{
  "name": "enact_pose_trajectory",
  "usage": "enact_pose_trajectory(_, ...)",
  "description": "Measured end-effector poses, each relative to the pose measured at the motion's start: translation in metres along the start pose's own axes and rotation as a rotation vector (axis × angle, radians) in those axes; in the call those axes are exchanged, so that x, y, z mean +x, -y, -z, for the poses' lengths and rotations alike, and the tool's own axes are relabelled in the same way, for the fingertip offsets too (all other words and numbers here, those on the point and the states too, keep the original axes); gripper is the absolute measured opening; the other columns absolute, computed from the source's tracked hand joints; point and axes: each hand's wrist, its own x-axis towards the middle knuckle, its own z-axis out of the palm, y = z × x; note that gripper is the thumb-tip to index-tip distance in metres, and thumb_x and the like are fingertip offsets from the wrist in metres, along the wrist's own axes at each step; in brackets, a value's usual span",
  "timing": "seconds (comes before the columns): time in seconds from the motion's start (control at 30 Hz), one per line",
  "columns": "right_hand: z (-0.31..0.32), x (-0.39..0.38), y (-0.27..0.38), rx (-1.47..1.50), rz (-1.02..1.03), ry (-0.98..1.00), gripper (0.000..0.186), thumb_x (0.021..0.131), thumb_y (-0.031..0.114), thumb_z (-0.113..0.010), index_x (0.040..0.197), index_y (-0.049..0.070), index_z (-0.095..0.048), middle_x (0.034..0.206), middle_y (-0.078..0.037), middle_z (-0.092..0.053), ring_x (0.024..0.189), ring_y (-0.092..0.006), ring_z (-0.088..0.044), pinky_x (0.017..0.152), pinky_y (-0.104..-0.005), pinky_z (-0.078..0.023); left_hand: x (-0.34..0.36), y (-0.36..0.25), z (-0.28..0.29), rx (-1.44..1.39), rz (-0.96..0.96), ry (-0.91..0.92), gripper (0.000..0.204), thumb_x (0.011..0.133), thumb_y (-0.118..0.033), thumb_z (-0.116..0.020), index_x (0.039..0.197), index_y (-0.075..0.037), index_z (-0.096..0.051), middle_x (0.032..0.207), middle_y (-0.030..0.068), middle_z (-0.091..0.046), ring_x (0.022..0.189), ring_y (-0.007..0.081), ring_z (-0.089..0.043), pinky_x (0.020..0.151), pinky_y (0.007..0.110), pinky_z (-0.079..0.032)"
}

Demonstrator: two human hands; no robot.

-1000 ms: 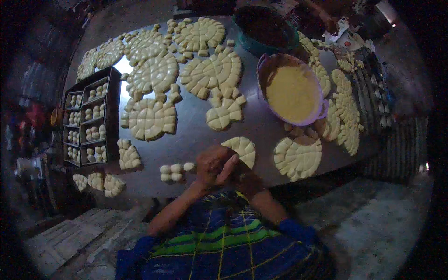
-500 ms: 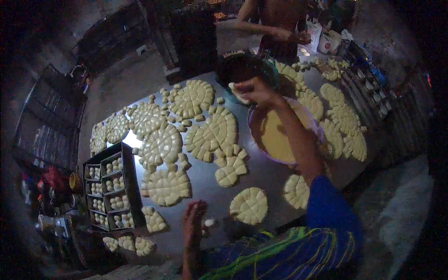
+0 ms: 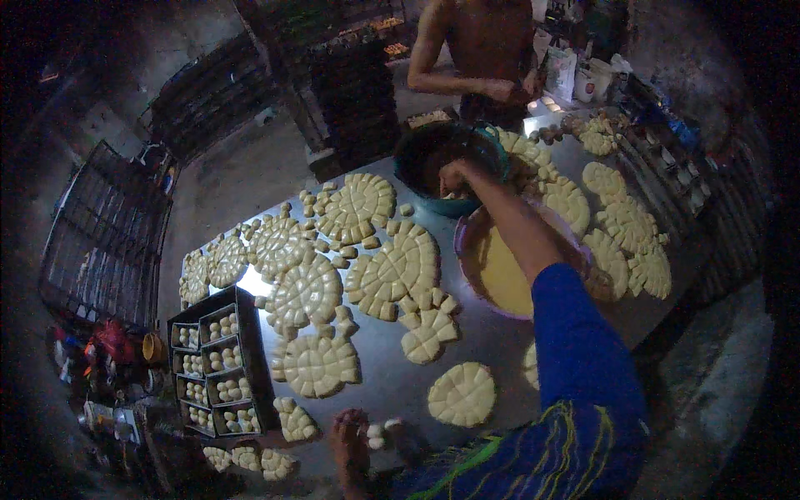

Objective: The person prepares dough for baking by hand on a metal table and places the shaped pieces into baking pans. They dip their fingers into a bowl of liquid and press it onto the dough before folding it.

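Note:
My right hand (image 3: 454, 177) reaches down inside the rim of a dark teal basin (image 3: 490, 133), fingers bent together. A pale bit shows under the fingertips; what it is I cannot make out. Beside the near table edge, my left hand (image 3: 350, 435) is dark and blurred, its fingers hard to separate. Just right of it lie small white dough balls (image 3: 377, 435). A round of dough scored into wedges (image 3: 461, 394) rests farther right. Under my right forearm stands a purple-rimmed tub (image 3: 500, 283) with a yellowish inside.
Many scored dough rounds (image 3: 392, 271) and cut pieces cover the metal table (image 3: 383, 367). A black sectioned tray (image 3: 256, 358) of dough balls stands at the left. Across the table is another person (image 3: 483, 50), hands together. More dough (image 3: 629, 225) lies at the right.
My right hand has lowered from above the basin's rim into it, carrying the pale piece down. More white balls show beside my left hand. The view has shifted.

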Motion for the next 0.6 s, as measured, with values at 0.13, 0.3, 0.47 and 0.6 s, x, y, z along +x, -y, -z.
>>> enact_pose_trajectory(0.13,0.003,0.007,-0.019,0.154,-0.052,0.073,0.039,0.086,0.002,-0.057,0.121,0.016,-0.068,0.112,-0.006,-0.07,0.089,-0.0203,-0.067,0.073,-0.0367,-0.059,0.007,-0.003,-0.012,-0.25,0.206,-0.021,0.021,0.091,-0.011,-0.062,0.108,0.0,-0.058,0.104,0.0138,-0.064,0.097,0.0238,-0.063,0.091,0.038,-0.05)
enact_pose_trajectory(0.3,0.012,0.004,-0.02,0.023,0.127,0.079,0.044,0.079,-0.002,-0.064,0.12,0.015,-0.069,0.116,-0.004,-0.069,0.092,-0.0201,-0.066,0.077,-0.0364,-0.058,0.027,0.021,0.007,0.008,-0.037,0.044,0.021,0.092,-0.012,-0.061,0.11,-0.001,-0.058,0.104,0.0129,-0.064,0.098,0.024,-0.063,0.089,0.038,-0.051)
enact_pose_trajectory(0.47,0.009,-0.012,-0.062,0.067,0.222,-0.045,0.046,0.075,0.001,-0.071,0.118,0.016,-0.07,0.112,-0.002,-0.071,0.09,-0.0195,-0.066,0.073,-0.0388,-0.057,0.02,-0.008,-0.019,-0.265,0.183,0.008,0.018,0.092,-0.011,-0.061,0.108,-0.002,-0.058,0.101,0.0106,-0.064,0.097,0.0219,-0.062,0.087,0.036,-0.05)
enact_pose_trajectory(0.6,0.016,-0.02,-0.03,-0.031,0.197,-0.181,0.04,0.07,0.007,-0.071,0.108,0.019,-0.075,0.1,-0.004,-0.074,0.082,-0.0203,-0.068,0.07,-0.0395,-0.056,0.018,0.006,0.003,-0.126,0.06,0.025,0.018,0.091,-0.012,-0.063,0.106,-0.003,-0.057,0.1,0.0094,-0.065,0.096,0.0217,-0.062,0.086,0.035,-0.05)
